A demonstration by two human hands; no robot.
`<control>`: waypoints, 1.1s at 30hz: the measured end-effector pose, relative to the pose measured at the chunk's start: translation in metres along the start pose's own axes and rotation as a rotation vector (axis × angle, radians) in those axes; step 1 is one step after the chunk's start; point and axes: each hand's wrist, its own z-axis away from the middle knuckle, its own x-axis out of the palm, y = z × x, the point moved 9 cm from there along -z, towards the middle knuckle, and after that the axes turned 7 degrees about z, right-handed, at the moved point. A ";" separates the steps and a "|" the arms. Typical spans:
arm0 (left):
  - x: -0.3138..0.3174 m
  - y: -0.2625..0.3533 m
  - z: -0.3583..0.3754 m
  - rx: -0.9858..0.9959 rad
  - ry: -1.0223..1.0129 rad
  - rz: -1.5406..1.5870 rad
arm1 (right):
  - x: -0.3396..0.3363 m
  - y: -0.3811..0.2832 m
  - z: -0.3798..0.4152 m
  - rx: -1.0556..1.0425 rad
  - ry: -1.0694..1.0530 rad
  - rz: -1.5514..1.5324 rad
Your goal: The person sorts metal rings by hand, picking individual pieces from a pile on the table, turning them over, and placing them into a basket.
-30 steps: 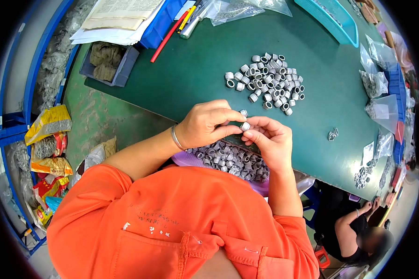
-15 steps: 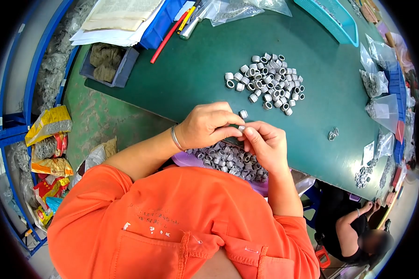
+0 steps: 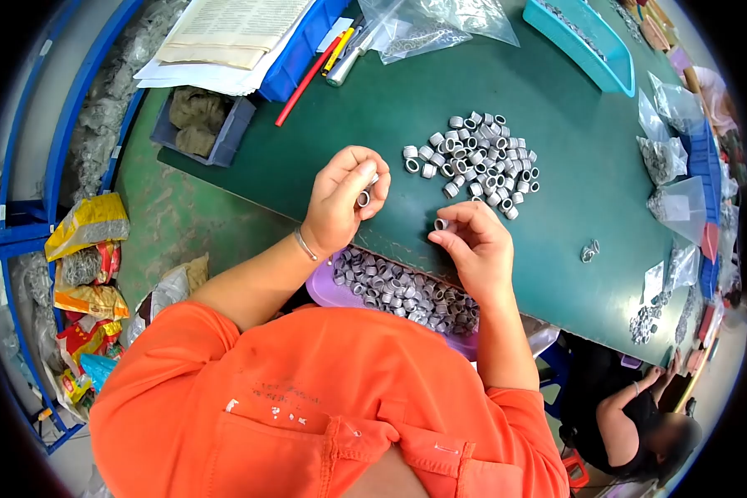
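My left hand (image 3: 345, 197) is closed on small metal rings (image 3: 363, 198), above the table's near edge. To its right, my right hand (image 3: 473, 245) pinches one metal ring (image 3: 441, 224) between thumb and fingertips. Just beyond that hand lies a pile of grey metal rings (image 3: 481, 158) on the green table (image 3: 556, 241). Below both hands a purple basin (image 3: 325, 286) holds many more grey rings, partly under the table edge.
A grey bin (image 3: 224, 149) with cloth, papers (image 3: 232, 33), a red pen (image 3: 303, 95) and a turquoise basket (image 3: 618, 75) stand at the far side. Plastic bags (image 3: 681, 203) line the right. A co-worker (image 3: 627, 415) sits at the lower right.
My hands have moved apart, the left one up and to the left. The single ring that lay beside my fingers on the table no longer shows there.
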 end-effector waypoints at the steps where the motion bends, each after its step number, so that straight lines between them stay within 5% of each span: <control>1: 0.000 0.000 0.000 0.008 0.010 -0.010 | -0.001 0.000 0.002 0.004 0.001 0.004; 5: 0.000 -0.007 0.000 0.007 -0.059 -0.066 | -0.003 0.002 0.011 0.008 0.055 -0.001; 7: 0.029 0.006 0.007 0.263 -0.244 -0.628 | -0.008 -0.006 0.014 -0.050 0.186 -0.084; 11: 0.052 0.003 0.010 0.239 -0.429 -0.861 | -0.001 -0.045 0.018 -0.392 0.177 0.236; 15: 0.051 0.000 0.011 0.268 -0.407 -0.871 | -0.002 -0.047 0.013 -0.379 0.148 0.242; 19: 0.051 0.003 0.014 0.308 -0.370 -0.883 | -0.019 -0.033 0.000 -0.297 0.256 0.719; 25: 0.051 0.004 0.013 0.302 -0.350 -0.906 | -0.007 -0.028 0.005 -0.332 0.111 0.526; 29: 0.045 0.011 0.011 0.356 -0.285 -0.792 | -0.044 -0.023 0.006 -0.228 0.306 0.424; 31: 0.024 0.009 0.005 0.260 -0.156 -0.678 | -0.052 -0.016 0.008 -0.155 0.307 0.412; 33: 0.009 -0.010 0.000 -0.095 -0.086 -0.137 | -0.049 -0.019 0.008 -0.188 0.295 0.420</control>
